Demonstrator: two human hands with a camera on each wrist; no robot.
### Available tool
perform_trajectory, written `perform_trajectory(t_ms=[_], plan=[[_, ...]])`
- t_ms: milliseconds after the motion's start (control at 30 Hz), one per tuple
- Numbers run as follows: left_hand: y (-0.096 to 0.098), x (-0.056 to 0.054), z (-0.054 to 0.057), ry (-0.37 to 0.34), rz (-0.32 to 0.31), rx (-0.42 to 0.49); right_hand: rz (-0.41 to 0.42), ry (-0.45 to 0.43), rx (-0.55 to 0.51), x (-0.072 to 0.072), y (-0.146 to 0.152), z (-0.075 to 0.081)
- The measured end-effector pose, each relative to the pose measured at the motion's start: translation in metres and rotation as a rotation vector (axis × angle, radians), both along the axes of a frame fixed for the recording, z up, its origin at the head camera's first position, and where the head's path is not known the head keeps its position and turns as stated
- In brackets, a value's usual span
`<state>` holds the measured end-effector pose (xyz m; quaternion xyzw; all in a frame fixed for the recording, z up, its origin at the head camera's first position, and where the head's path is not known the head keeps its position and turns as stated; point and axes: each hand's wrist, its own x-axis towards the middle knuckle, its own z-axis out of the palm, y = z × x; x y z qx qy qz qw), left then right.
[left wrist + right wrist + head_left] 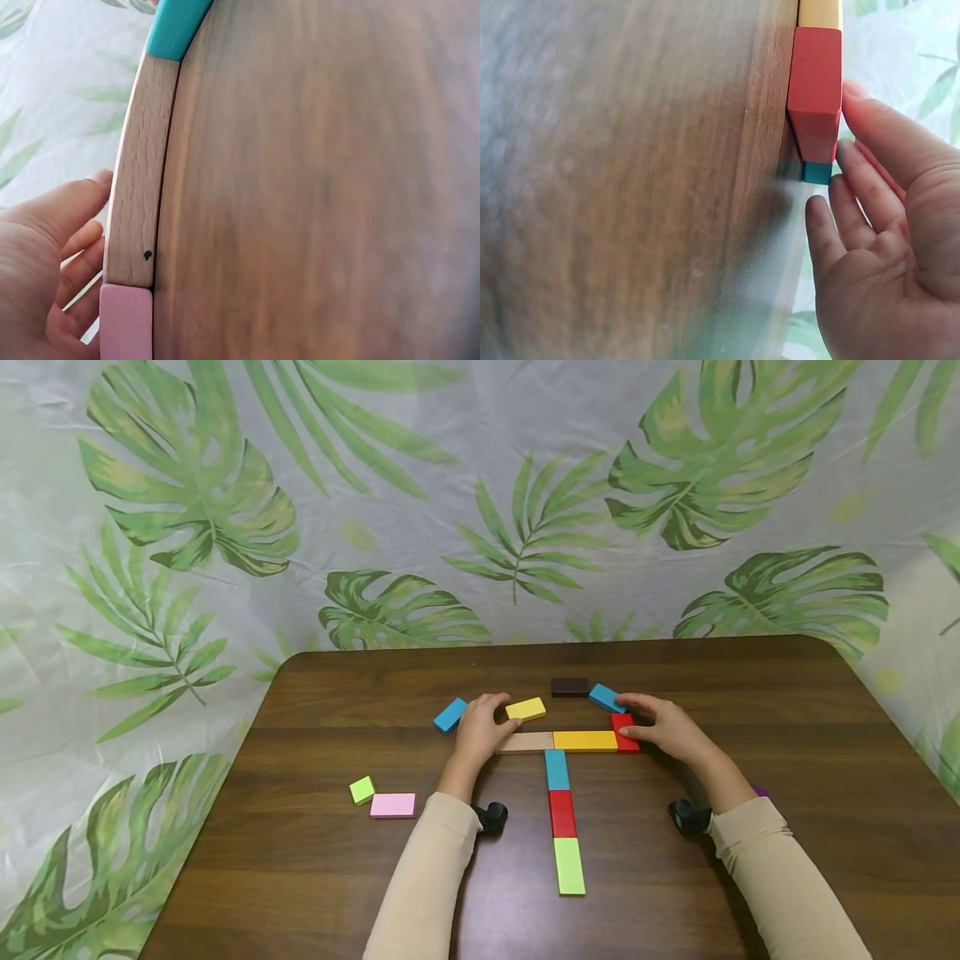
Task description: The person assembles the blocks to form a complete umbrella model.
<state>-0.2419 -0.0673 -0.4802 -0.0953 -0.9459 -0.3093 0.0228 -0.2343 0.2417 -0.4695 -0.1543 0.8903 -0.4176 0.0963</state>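
My left hand (480,731) lies over the left end of a row of wooden blocks, its thumb at a plain wood block (142,180). A pink block (126,322) at that end shows only in the left wrist view. At the row's other end my right hand (667,727) touches a red block (626,733) with its thumb; its fingers reach to a tilted blue block (606,697). Between them lies a yellow-orange block (585,742). From the row's middle a line runs nearer: blue (557,770), red (562,814) and lime-green (569,866) blocks.
Beyond the row lie a pale yellow block (526,709), a dark brown block (570,687) and another blue block (450,716). A lime cube (362,790) and a pink block (393,806) sit left. Something purple (761,792) peeks out beside the right forearm.
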Motion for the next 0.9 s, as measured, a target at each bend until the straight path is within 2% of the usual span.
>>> perform_trajectory(t_ms=[167, 433, 900], plan=[[0.0019, -0.0015, -0.0019, -0.019, 0.019, 0.001, 0.002, 0.000, 0.000, -0.0002, -0.0003, 0.0001], [0.0021, -0.0027, -0.0055, 0.033, 0.031, 0.009, -0.001, -0.006, -0.006, -0.0004, -0.0003, -0.0004], [-0.0048, -0.0037, -0.0040, 0.113, 0.170, 0.274, -0.003, -0.006, 0.004, -0.0006, 0.0001, -0.0007]])
